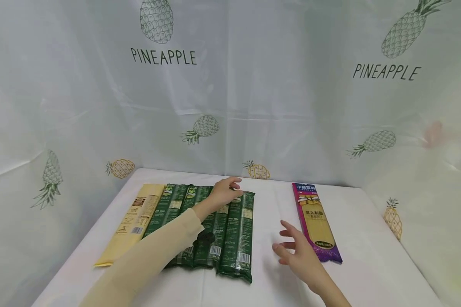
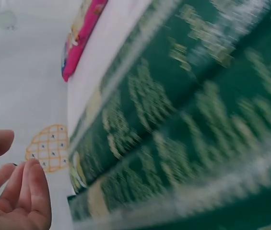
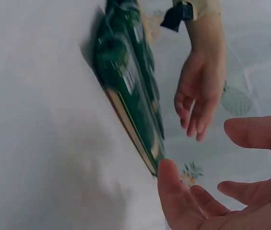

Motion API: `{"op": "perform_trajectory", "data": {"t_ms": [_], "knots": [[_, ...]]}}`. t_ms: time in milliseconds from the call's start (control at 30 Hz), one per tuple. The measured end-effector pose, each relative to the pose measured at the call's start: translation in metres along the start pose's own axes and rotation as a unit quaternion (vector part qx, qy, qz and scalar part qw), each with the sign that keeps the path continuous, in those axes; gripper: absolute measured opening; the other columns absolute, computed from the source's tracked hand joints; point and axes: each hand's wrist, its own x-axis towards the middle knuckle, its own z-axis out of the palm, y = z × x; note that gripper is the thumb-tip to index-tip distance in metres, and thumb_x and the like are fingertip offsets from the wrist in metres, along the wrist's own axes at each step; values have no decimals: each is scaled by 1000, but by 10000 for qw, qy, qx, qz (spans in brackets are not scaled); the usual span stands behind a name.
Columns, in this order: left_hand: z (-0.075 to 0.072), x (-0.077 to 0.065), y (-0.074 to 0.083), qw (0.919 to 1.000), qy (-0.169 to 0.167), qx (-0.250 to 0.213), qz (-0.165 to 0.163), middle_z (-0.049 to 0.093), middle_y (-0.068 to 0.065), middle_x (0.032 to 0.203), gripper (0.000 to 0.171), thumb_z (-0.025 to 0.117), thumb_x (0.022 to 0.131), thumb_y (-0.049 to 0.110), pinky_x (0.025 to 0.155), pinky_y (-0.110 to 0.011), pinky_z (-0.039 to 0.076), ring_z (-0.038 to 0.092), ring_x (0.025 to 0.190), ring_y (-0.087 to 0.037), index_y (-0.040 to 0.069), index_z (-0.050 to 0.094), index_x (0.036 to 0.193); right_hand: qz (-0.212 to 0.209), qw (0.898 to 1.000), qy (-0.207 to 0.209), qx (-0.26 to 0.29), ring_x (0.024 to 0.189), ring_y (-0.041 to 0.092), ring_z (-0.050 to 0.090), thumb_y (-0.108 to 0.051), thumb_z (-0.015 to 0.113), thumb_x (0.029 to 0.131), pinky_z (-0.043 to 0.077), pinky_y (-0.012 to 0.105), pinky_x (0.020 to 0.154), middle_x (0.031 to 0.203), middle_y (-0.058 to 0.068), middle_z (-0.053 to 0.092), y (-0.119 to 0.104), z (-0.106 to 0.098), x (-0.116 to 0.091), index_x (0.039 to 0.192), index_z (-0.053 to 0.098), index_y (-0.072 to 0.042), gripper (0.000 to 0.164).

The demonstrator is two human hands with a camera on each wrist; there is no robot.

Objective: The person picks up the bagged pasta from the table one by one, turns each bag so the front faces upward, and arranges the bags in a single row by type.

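Note:
Several dark green spaghetti packs (image 1: 236, 238) lie side by side on the white table. My left hand (image 1: 224, 194) hovers over the far ends of the right-hand ones, fingers loosely bent with nothing in them. In the left wrist view its thumb and fingertips stand apart, beside blurred green packs (image 2: 145, 105). My right hand (image 1: 299, 258) is held above the table, between the green row and a purple-and-pink pasta pack (image 1: 316, 217). Its fingers are spread and relaxed, and no object is in the right hand (image 3: 255, 196) in the right wrist view.
A yellow pack (image 1: 132, 221) lies at the left end of the green row. Behind and at both sides of the table (image 1: 272, 196) hangs a pale cloth (image 1: 269, 85) printed with pineapples. My left sleeve (image 1: 150, 260) crosses over the near part of the packs.

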Motion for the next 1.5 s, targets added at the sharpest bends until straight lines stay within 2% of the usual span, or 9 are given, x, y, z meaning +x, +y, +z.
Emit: {"op": "perform_trajectory", "data": {"t_ms": [333,467,667,967,1133,1233,1300,1367,1500], "knots": [[-4,-7,-30,9987,110,482,-120,67,-11,133,53,74,102,21,78,-42,53,64,115,-32,11,58,152,384,9922,-1118,390,106,26,65,-27,82,96,64,42,70,141,25,50,10,49,1,164,28,2,91],[-6,-9,-38,9984,86,502,-230,66,-12,134,55,74,102,23,89,-46,56,63,121,-34,10,57,153,308,9908,-1259,378,104,25,62,-30,83,94,63,42,67,137,23,49,9,59,1,165,26,4,97],[-7,-11,-45,9979,49,567,-313,66,-13,134,55,75,101,17,84,-43,57,65,118,-33,9,57,152,-131,9914,-1301,14,91,22,60,-26,87,91,61,39,60,130,21,50,8,73,5,162,25,11,101],[-5,-7,-38,9895,-333,1405,-67,64,-16,131,52,73,102,13,78,-38,51,62,111,-29,3,58,151,-510,9885,-1141,-851,89,19,59,-19,88,90,54,33,69,122,14,60,13,66,14,160,36,6,91],[10,1,-28,9756,-491,2132,196,63,-18,100,42,72,102,15,72,-36,40,53,85,-25,-2,66,140,-259,9905,-1141,-717,91,20,60,-15,87,90,56,35,70,122,13,62,21,47,12,161,38,3,88],[20,3,-18,9708,-546,2333,93,68,-21,112,43,70,104,18,79,-39,49,62,98,-32,-1,64,142,-139,9916,-1115,-636,89,20,62,-12,85,91,57,35,67,120,13,61,25,38,10,161,38,2,86],[25,4,-12,9673,-565,2474,0,66,-21,134,48,68,105,20,94,-45,54,62,123,-37,1,59,148,-37,9929,-1047,-563,88,20,62,-15,85,92,57,35,65,117,12,61,25,35,11,160,39,2,85],[29,3,-8,9639,-601,2594,-69,58,-20,152,51,66,107,22,109,-50,49,51,142,-40,2,55,153,53,9941,-929,-556,87,19,62,-23,85,92,57,35,64,113,10,61,25,35,12,160,40,3,86],[34,3,-3,9663,-715,2460,-273,51,-18,160,56,62,109,24,117,-54,43,46,148,-40,4,48,159,129,9953,-680,-670,85,18,60,-32,89,88,56,33,64,107,7,62,24,38,14,157,44,5,90]]}}
